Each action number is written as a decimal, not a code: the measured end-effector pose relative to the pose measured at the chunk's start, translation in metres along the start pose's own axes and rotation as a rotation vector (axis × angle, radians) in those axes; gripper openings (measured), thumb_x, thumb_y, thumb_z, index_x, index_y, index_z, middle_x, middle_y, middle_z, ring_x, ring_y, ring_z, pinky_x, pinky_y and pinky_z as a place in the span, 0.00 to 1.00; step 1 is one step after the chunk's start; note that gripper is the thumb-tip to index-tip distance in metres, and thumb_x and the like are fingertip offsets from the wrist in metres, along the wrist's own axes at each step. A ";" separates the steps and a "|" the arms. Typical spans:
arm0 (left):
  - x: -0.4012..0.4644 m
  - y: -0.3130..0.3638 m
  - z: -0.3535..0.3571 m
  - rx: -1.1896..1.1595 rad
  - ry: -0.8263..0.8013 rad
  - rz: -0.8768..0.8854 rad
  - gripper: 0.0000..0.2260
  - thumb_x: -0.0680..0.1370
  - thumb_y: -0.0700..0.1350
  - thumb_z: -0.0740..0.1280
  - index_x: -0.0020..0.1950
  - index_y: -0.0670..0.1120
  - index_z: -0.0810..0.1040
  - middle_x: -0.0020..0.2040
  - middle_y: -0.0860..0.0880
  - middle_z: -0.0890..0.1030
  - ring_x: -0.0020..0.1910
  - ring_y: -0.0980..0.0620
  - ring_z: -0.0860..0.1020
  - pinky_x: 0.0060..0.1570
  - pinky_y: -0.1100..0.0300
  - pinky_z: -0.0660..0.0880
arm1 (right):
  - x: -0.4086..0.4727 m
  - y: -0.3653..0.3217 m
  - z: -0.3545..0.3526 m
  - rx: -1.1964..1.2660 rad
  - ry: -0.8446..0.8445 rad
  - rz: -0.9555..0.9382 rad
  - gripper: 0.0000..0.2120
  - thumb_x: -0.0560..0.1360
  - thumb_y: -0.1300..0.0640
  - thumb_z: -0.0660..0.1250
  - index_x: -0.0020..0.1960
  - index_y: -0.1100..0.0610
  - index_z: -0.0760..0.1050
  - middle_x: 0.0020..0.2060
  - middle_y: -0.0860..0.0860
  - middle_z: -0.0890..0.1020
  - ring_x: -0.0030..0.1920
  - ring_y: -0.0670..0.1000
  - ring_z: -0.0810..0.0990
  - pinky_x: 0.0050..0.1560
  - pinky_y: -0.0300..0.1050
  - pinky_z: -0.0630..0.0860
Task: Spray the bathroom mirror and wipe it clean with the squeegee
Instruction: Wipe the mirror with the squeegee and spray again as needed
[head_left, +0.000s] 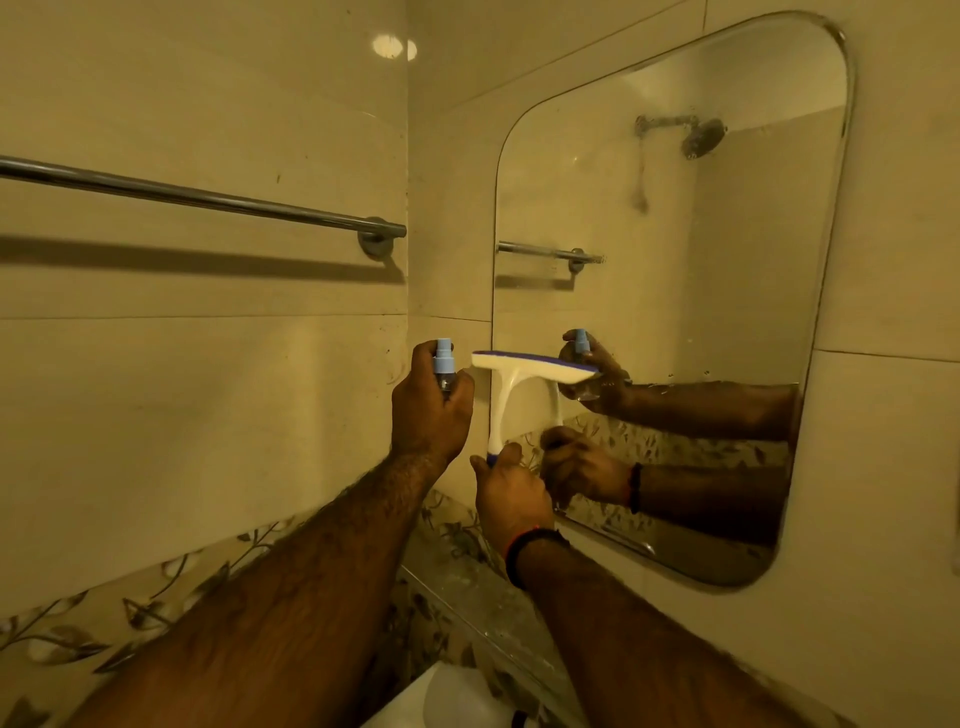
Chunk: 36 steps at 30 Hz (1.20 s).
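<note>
A rounded rectangular mirror (675, 249) hangs on the tiled wall at the right, with streaks and droplets on its glass. My right hand (511, 493) grips the handle of a white and blue squeegee (524, 366). Its blade lies across the mirror's lower left edge, level and against the glass. My left hand (431, 410) is wrapped around a small spray bottle (444, 361) with a light blue nozzle, held upright just left of the squeegee, beside the mirror. Both hands and both tools are reflected in the glass.
A chrome towel bar (208, 200) runs along the left wall at head height. A narrow glass shelf (467, 603) sits under the mirror. A white basin edge (431, 696) shows at the bottom. Floral border tiles run low on the walls.
</note>
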<state>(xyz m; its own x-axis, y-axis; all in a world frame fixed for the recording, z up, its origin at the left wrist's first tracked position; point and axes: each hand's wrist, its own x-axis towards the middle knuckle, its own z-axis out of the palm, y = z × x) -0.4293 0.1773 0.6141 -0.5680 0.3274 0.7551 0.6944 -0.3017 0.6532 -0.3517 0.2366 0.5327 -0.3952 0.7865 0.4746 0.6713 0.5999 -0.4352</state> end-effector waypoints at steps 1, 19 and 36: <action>-0.001 -0.001 -0.001 0.000 -0.003 0.001 0.18 0.79 0.46 0.68 0.67 0.47 0.70 0.48 0.46 0.80 0.40 0.45 0.80 0.42 0.48 0.83 | -0.004 0.003 0.003 0.014 -0.003 0.006 0.21 0.80 0.42 0.53 0.63 0.57 0.63 0.49 0.53 0.79 0.43 0.55 0.80 0.32 0.44 0.71; -0.022 0.013 0.021 -0.051 -0.023 -0.007 0.17 0.79 0.45 0.67 0.66 0.46 0.71 0.46 0.46 0.79 0.37 0.48 0.79 0.36 0.58 0.78 | -0.052 0.069 -0.005 -0.252 -0.004 -0.129 0.17 0.79 0.45 0.53 0.60 0.56 0.67 0.39 0.49 0.79 0.33 0.50 0.77 0.31 0.45 0.76; -0.040 0.032 0.040 -0.107 -0.072 -0.020 0.17 0.79 0.45 0.67 0.67 0.45 0.71 0.47 0.42 0.81 0.38 0.45 0.81 0.36 0.60 0.77 | -0.096 0.096 -0.063 -0.349 -0.005 -0.213 0.14 0.78 0.44 0.52 0.48 0.53 0.69 0.35 0.48 0.77 0.29 0.50 0.73 0.28 0.42 0.69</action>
<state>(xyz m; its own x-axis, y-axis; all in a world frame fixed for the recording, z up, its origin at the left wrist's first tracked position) -0.3669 0.1906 0.6023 -0.5455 0.3968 0.7382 0.6297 -0.3872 0.6734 -0.2098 0.2098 0.4938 -0.5509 0.6513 0.5219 0.7461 0.6645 -0.0417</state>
